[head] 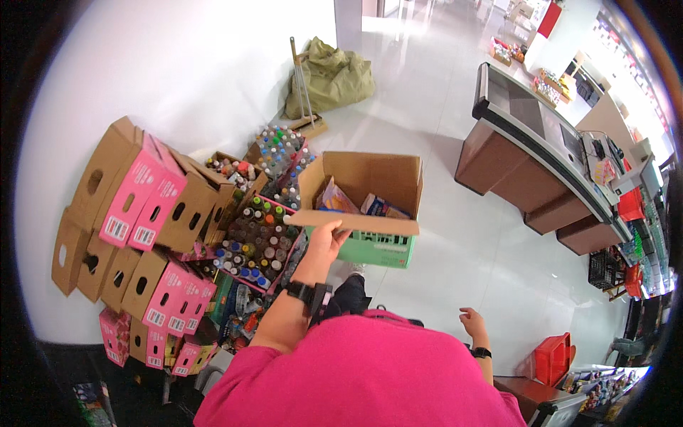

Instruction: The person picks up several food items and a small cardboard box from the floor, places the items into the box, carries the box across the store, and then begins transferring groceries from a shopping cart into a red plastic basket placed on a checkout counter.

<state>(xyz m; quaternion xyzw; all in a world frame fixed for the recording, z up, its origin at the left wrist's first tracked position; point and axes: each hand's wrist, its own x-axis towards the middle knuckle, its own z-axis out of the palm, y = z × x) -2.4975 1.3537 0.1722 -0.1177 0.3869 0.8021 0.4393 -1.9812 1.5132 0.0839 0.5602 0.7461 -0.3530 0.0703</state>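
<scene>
My left hand grips the near flap of an open cardboard box with a green printed outside. The box is in front of me, over the tiled floor; whether it touches the floor cannot be told. Crumpled packaging lies inside at the left, and a blue and yellow packet at the right. The flap hides part of the contents. Out to my right, my right hand hangs with nothing in it, its fingers loosely bent and apart.
Left of the box stand crates of bottles and stacked pink and brown cartons. Ahead, a green sack and a long-handled dustpan stand by the wall. A checkout counter runs along the right; red baskets sit lower right.
</scene>
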